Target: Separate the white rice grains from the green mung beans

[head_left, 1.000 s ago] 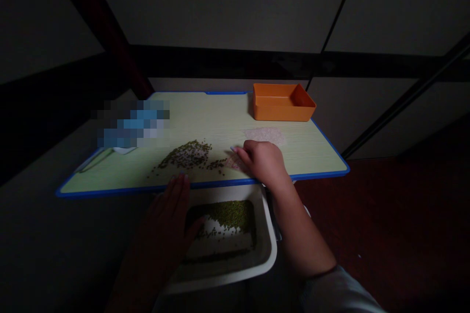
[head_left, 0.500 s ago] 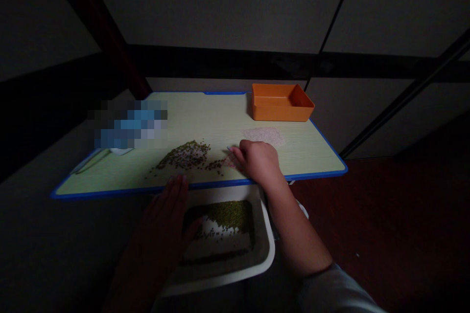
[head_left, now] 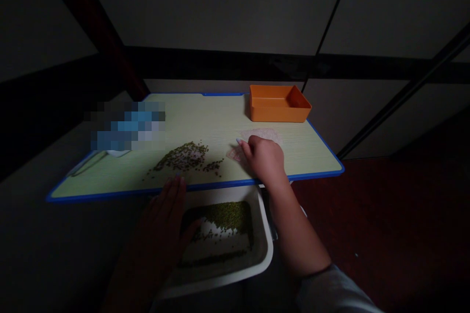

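My right hand (head_left: 266, 156) is closed, its fingers curled, low over the table; whatever is in it is hidden. Behind and under that hand lies a pale pinkish flat patch (head_left: 260, 133), and a pinker piece (head_left: 235, 154) shows just to its left; I cannot tell what either is made of. My left hand (head_left: 165, 215), in shadow, has its fingers stretched out at the table's front edge, beside a loose heap of green and dark small beans (head_left: 183, 156). Some dark beans (head_left: 213, 166) lie apart, to the heap's right. Below, a white basin (head_left: 267, 249) holds green beans (head_left: 229, 216).
An orange open box (head_left: 279, 114) stands at the back right of the pale table (head_left: 198, 117), which has a blue rim. A blurred-out blue and white item (head_left: 128, 127) lies at the left, with a cord-like strip in front. Panelled walls stand close behind.
My right hand has moved slightly right and away from the beans, uncovering more of the pinker piece. My left hand stays at the table edge. The view has shifted a little.
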The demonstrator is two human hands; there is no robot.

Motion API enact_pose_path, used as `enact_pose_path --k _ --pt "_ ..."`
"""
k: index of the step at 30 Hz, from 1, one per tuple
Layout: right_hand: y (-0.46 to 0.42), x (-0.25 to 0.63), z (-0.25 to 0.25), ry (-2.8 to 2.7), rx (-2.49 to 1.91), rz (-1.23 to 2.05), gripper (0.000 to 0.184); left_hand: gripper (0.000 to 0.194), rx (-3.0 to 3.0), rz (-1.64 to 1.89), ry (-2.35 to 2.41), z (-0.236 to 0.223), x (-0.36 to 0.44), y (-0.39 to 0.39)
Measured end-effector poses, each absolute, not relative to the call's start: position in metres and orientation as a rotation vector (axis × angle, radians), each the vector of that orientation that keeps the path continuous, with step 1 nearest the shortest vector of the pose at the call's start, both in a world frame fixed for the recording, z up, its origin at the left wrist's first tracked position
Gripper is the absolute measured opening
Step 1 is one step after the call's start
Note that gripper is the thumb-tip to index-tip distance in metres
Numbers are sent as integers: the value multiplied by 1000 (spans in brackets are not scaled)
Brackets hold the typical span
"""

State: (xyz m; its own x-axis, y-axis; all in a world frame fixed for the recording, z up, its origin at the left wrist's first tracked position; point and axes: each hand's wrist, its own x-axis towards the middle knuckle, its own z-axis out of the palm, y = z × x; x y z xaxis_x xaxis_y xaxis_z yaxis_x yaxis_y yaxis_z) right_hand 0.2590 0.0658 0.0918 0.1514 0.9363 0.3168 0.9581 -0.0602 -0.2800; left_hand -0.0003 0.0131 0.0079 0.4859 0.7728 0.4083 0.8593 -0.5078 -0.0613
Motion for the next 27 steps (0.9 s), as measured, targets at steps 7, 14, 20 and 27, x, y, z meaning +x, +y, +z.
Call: enact_pose_path --k 7,14,20,27 --pt "68 254 91 -1912 -1964 21 42 85 -2477 -493 -1394 7 -1 14" --pt "75 261 93 -1838 -2130 -77 40 83 -2466 -501 -1372 9 0 14" --pt "73 274 94 -1686 -2181 -101 37 84 -2459 -511 -1343 7 0 15" --pt "64 303 93 -1556 -1994 -24 44 85 -2438 -507 -1366 3 0 15"
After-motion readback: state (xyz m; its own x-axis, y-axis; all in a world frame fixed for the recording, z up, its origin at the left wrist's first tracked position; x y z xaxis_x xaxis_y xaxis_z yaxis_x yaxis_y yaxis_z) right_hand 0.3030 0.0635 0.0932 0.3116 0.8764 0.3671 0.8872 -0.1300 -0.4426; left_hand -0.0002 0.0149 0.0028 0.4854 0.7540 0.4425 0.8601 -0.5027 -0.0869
